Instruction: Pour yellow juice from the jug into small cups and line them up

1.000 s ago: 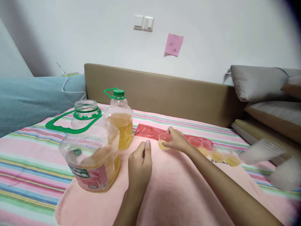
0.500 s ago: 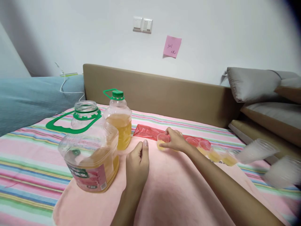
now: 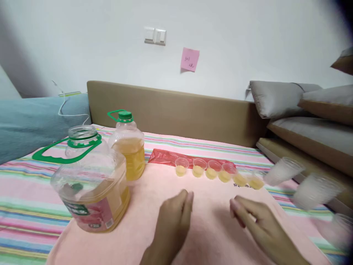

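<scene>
My left hand point(image 3: 174, 221) is closed in a loose fist above the pink cloth point(image 3: 204, 206), with nothing showing in it. To its right, my right hand point(image 3: 256, 224) hovers over the same cloth, fingers curled in and no object visible between them. Beyond both hands, several small clear plastic cups point(image 3: 198, 170) stand in a row, each with some yellow juice. An uncapped juice bottle point(image 3: 91, 191) with a green carry ring is left of my left hand. Behind it stands a second juice bottle point(image 3: 129, 154), its green cap on.
Stacks of nested clear cups point(image 3: 284, 171) lie tilted at the right. A red plastic bag point(image 3: 161, 156) lies flat behind the row. Striped bedding point(image 3: 24, 191) spreads underneath. A brown headboard point(image 3: 171, 110) and piled grey cushions point(image 3: 317, 129) border the far and right sides.
My right hand has let go of the leftmost juice cup and drawn back toward me. That cup now stands at the row's left end. The view has shifted slightly to the right.
</scene>
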`<state>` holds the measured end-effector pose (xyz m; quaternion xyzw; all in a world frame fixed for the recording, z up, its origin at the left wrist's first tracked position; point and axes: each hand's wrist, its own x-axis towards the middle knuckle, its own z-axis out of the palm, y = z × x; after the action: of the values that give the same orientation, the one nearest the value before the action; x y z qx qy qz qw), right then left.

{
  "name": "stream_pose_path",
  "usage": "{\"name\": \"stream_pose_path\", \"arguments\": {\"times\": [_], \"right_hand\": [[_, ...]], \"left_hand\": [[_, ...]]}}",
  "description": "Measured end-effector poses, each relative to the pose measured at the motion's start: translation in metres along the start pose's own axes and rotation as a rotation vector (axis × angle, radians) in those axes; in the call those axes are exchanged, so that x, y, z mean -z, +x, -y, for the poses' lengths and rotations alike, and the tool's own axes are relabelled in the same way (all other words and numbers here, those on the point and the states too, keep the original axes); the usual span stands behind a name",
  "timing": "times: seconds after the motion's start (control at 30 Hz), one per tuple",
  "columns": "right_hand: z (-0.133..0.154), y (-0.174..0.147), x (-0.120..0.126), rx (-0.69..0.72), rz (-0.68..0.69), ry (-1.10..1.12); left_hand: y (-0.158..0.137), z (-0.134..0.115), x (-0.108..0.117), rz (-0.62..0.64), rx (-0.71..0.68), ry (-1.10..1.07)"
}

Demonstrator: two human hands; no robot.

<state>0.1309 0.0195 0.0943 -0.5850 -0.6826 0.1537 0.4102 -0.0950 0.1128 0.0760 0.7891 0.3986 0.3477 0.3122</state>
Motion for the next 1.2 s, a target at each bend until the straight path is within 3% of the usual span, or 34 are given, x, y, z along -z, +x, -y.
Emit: {"name": "stream_pose_path", "arguments": {"times": [0.07, 0.13, 0.2, 0.33, 0.53, 0.8, 0.93, 1.07, 1.2], "right_hand": [[-0.023, -0.026, -0.021, -0.019, 0.014, -0.018], [-0.039, -0.042, -0.037, -0.024, 0.133, -0.05], [-0.047, -0.051, -0.045, -0.034, 0.187, -0.045], [-0.049, -0.058, -0.044, 0.0, 0.142, -0.028], [-0.053, -0.063, -0.047, 0.088, 0.086, -0.07], [-0.036, -0.054, -0.036, 0.125, 0.019, -0.209], [-0.04, -0.05, -0.023, 0.2, -0.111, -0.265], [-0.053, -0.055, 0.011, 0.234, -0.31, -0.306], [-0.079, -0.07, 0.062, 0.135, -0.718, -0.483]], "left_hand": [[-0.012, -0.01, -0.017, 0.191, -0.096, 0.058], [-0.023, -0.021, -0.03, 0.328, -0.173, 0.117], [-0.03, -0.031, -0.036, 0.411, -0.209, 0.173], [-0.032, -0.04, -0.039, 0.534, -0.21, 0.278], [-0.028, -0.026, -0.047, 0.532, -0.225, 0.328], [-0.025, -0.019, -0.048, 0.528, -0.256, 0.347], [-0.024, -0.018, -0.047, 0.515, -0.255, 0.352], [-0.022, -0.02, -0.045, 0.527, -0.273, 0.329], [-0.024, -0.02, -0.044, 0.535, -0.305, 0.315]]}}
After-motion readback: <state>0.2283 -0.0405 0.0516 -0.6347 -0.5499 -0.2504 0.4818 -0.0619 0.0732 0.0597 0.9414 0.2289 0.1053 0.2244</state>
